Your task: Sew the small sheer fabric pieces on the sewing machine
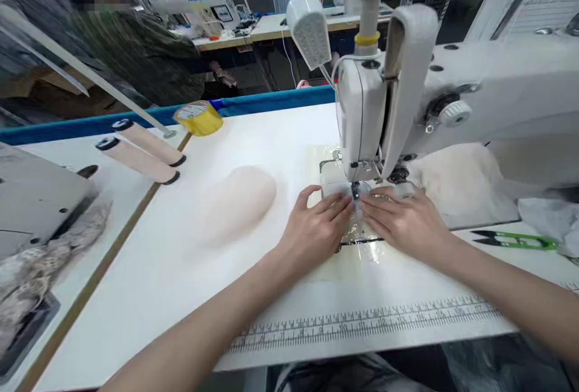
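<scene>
My left hand [319, 223] lies flat with fingers stretched out, its fingertips at the left side of the presser foot [355, 189] and the thumb apart. From the other side, my right hand [404, 218] rests with extended fingers, their tips close to the foot. A thin pale piece [335, 188] shows just beyond my left fingertips; most of what lies under the fingers is hidden. The white sewing machine [364, 114] stands over both hands. On the table to the left lies a pale beige rounded piece [248, 196], like a moulded bra cup.
Two thread cones [140, 161] and yellow tape [199, 117] are at the back left. Cream fabric pieces [459, 178] lie right of the needle, near green thread snips [520, 240]. A ruler strip [362, 322] runs along the front edge. Lace [58, 259] lies far left; a person [136, 48] sits beyond.
</scene>
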A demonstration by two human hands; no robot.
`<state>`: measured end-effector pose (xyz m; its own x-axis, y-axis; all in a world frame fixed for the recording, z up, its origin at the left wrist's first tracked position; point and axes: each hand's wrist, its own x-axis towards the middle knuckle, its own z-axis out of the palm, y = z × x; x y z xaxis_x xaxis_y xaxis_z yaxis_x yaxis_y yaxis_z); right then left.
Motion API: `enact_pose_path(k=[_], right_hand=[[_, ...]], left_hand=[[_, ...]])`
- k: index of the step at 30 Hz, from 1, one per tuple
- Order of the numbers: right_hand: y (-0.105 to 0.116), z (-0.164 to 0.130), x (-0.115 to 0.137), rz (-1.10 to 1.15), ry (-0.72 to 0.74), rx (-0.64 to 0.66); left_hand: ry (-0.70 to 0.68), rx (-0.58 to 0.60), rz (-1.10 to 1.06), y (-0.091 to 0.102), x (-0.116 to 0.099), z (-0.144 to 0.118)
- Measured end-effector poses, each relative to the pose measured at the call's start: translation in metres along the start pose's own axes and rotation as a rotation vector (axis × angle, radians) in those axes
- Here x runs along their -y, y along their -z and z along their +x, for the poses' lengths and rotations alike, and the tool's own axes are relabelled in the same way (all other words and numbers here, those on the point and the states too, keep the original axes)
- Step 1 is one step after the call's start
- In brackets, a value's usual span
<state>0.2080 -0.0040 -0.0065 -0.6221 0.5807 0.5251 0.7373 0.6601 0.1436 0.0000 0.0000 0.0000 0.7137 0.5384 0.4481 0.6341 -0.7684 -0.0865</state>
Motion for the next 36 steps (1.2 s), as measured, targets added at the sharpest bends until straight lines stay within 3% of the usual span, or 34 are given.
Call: enact_pose_path(k=[19, 29, 33, 36], right_hand=[[-0.003, 0.0, -0.001, -0.047, -0.034, 0.055], [0.002, 0.0, -0.002, -0.038, -0.005, 0.004], [0.01, 0.001, 0.001, -0.018, 0.029, -0.111], [0.012, 0.001, 0.008, 0.107, 0.065, -0.092]], left_hand=[[0.01, -0.024, 0.0, -0.004, 0.004, 0.002], [0.101, 0.107, 0.009, 0.002, 0.006, -0.001], [0.088, 0.001, 0.106, 0.011, 0.004, -0.002], [0.058, -0.087, 0.103, 0.011, 0.006, -0.001]])
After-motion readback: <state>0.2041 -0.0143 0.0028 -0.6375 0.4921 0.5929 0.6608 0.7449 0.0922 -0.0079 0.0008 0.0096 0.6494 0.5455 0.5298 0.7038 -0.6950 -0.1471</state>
